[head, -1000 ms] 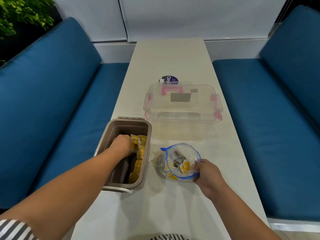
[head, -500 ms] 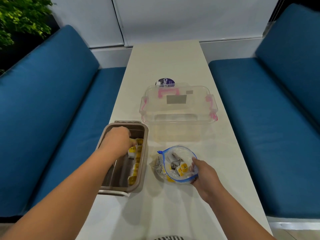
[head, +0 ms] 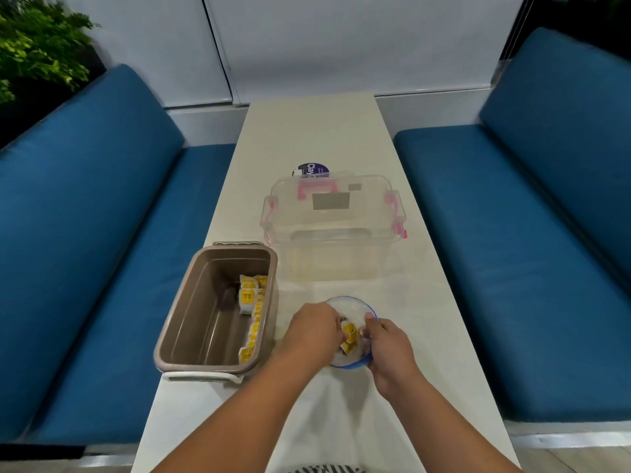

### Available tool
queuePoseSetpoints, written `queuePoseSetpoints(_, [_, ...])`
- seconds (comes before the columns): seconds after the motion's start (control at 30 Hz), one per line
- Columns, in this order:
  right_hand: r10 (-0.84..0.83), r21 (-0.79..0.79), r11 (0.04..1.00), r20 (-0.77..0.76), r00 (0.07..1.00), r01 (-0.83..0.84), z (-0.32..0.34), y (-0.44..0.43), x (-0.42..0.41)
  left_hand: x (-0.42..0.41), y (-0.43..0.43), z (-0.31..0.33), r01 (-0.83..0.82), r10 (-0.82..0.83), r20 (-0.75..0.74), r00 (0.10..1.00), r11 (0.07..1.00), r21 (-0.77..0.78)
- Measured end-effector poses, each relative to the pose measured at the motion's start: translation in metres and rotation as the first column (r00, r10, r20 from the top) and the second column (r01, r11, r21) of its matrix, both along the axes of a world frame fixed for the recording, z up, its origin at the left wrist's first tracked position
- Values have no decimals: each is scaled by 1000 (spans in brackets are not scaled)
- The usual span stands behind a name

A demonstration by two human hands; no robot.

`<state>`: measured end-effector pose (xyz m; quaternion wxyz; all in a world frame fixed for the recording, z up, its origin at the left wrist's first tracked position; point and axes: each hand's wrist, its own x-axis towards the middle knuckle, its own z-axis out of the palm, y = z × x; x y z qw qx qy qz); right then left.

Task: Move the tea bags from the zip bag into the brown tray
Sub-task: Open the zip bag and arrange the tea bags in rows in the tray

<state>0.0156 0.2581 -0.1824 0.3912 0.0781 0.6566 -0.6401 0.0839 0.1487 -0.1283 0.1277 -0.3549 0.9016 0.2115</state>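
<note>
The brown tray (head: 191, 322) stands on the white table at the left, with several yellow tea bags (head: 248, 297) lined along its right wall. To its right lies the clear zip bag (head: 351, 307) with a blue rim, its mouth open. My left hand (head: 312, 331) reaches into the bag's mouth, fingers curled at a yellow tea bag (head: 350, 332) inside; whether it grips it is hidden. My right hand (head: 387, 346) pinches the bag's right rim and holds it open.
A clear plastic box (head: 333, 230) with pink latches stands behind the bag, a purple-labelled round tub (head: 312, 170) behind it. Blue bench cushions (head: 85, 206) flank the narrow table (head: 307, 131). The tray sits close to the table's left edge.
My left hand left the brown tray and moved right into the zip bag. The right hand kept hold of the bag's rim. The camera tilted slightly.
</note>
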Motion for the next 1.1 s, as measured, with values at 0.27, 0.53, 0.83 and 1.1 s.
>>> queuePoseSetpoints(0.27, [9, -19, 1000, 20, 1000, -9, -3, 2, 8, 7, 11, -23, -92, 91, -101, 991, 996, -1])
queuePoseSetpoints(0.53, [-14, -55, 998, 51, 999, 17, -6, 4, 7, 12, 12, -16, -200, 214, -323, 922, 977, 75])
queuePoseSetpoints(0.83, [-14, -69, 997, 78, 997, 20, -9, -2, 3, 19, 8, -7, -5, 15, -352, 936, 1000, 30])
queuePoseSetpoints(1.1, [-17, -52, 998, 75, 997, 21, -10, -4, 1, 25, -4, 1, 43, -45, -383, 922, 999, -13])
